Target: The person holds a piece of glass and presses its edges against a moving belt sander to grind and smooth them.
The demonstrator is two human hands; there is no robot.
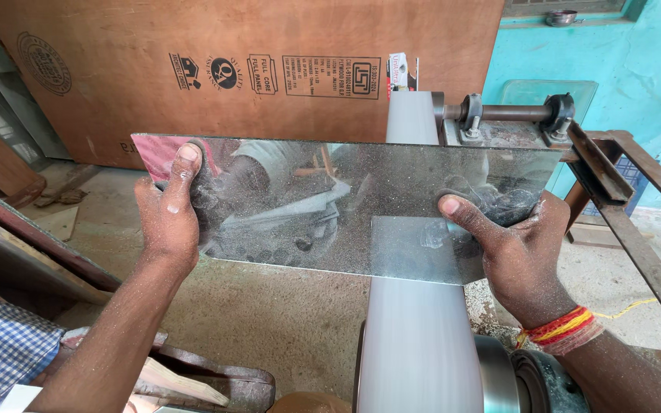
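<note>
A long rectangular mirror pane [346, 206], dusted with fine grit, is held level across the view. My left hand [168, 210] grips its left end, thumb on the face. My right hand [514, 245] grips its right end, thumb on top and fingers underneath; a red and yellow thread band is on that wrist. The pane's lower edge rests against a pale sanding belt [415, 336] that runs away from me between a near pulley [499, 378] and a far shaft [499, 113]. The belt looks blurred.
A large plywood sheet [254, 53] leans against the back wall. A rusty metal frame [636, 222] stands to the right. A glass pane [545, 92] leans by the turquoise wall. Wood offcuts [170, 378] lie at the lower left on the concrete floor.
</note>
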